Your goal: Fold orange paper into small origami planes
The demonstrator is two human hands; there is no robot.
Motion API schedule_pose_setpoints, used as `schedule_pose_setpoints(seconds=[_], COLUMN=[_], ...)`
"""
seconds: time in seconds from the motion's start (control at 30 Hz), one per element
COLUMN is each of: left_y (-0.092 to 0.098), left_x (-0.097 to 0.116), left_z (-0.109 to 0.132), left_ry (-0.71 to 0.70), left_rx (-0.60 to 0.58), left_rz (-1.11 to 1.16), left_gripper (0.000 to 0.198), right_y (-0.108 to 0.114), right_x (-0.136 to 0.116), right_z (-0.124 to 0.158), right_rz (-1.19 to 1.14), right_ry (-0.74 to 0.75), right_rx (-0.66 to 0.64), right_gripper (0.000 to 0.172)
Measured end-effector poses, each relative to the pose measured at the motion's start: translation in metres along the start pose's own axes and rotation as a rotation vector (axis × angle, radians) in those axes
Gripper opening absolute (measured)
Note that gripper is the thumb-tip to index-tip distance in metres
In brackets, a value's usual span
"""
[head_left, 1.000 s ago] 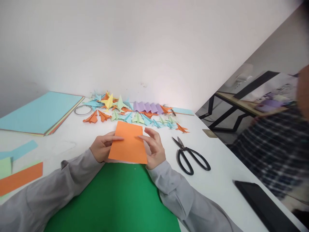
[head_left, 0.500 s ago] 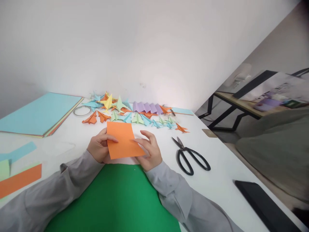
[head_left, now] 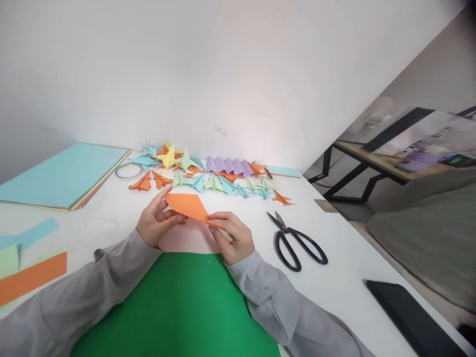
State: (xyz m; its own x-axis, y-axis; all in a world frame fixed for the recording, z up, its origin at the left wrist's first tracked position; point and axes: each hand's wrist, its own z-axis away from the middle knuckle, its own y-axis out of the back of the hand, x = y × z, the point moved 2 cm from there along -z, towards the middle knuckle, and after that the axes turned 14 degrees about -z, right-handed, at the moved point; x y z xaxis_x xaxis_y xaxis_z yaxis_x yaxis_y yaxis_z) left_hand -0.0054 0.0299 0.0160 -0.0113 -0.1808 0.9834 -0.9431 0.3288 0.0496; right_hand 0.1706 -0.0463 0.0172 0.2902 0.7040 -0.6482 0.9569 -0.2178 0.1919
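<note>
A small sheet of orange paper (head_left: 188,205) is held up over the white table, tilted so that it looks foreshortened. My right hand (head_left: 234,237) pinches its lower right corner between thumb and fingers. At the left edge of the sheet is my left hand (head_left: 156,220), lightly gripping it, with the index finger raised along the edge and the thumb stretched underneath. Part of that grip is hidden by the paper. Black-handled scissors (head_left: 284,229) lie to the right of my right hand, blades slightly apart.
Folded paper planes (head_left: 213,182) in several colours lie along the wall, beside a pleated purple paper (head_left: 228,165). At left are a stack of coloured sheets (head_left: 63,173), a roll of tape (head_left: 128,170) and paper strips (head_left: 33,277). A black flat object (head_left: 409,317) lies at right.
The orange paper has tipped from facing me to a flatter angle. My right fingers have closed on its corner, and my left index finger has lifted to the upper edge.
</note>
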Motion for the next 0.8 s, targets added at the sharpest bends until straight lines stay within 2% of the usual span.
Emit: schedule_pose_setpoints(seconds=[0.13, 0.27, 0.37, 0.47, 0.6, 0.73, 0.8], left_y=[0.002, 0.001, 0.002, 0.004, 0.003, -0.003, -0.003], left_x=[-0.002, 0.000, 0.003, 0.003, 0.004, 0.007, 0.007], left_z=[-0.002, -0.001, -0.002, -0.004, -0.003, 0.002, 0.003], left_ry=[0.015, 0.041, 0.033, 0.004, -0.054, -0.079, -0.084], left_rx=[0.011, 0.017, 0.058, 0.087, 0.015, -0.110, -0.087], left_rz=[-0.017, -0.043, -0.070, -0.092, -0.187, -0.228, -0.224], left_gripper=[0.107, 0.109, 0.094, 0.071, 0.051, 0.019, 0.011], right_y=[0.000, 0.004, 0.007, 0.007, 0.006, 0.007, 0.008], right_x=[-0.002, 0.006, 0.012, 0.014, 0.014, 0.019, 0.022], right_z=[0.000, 0.002, 0.004, 0.004, 0.004, 0.005, 0.006], right_rz=[-0.027, -0.071, -0.098, -0.105, -0.112, -0.119, -0.105], right_ry=[0.015, -0.070, -0.078, -0.076, -0.086, -0.139, -0.174], right_rx=[0.034, 0.162, 0.264, 0.273, 0.259, 0.252, 0.269], right_gripper=[0.020, 0.012, 0.011, 0.012, 0.011, 0.010, 0.020])
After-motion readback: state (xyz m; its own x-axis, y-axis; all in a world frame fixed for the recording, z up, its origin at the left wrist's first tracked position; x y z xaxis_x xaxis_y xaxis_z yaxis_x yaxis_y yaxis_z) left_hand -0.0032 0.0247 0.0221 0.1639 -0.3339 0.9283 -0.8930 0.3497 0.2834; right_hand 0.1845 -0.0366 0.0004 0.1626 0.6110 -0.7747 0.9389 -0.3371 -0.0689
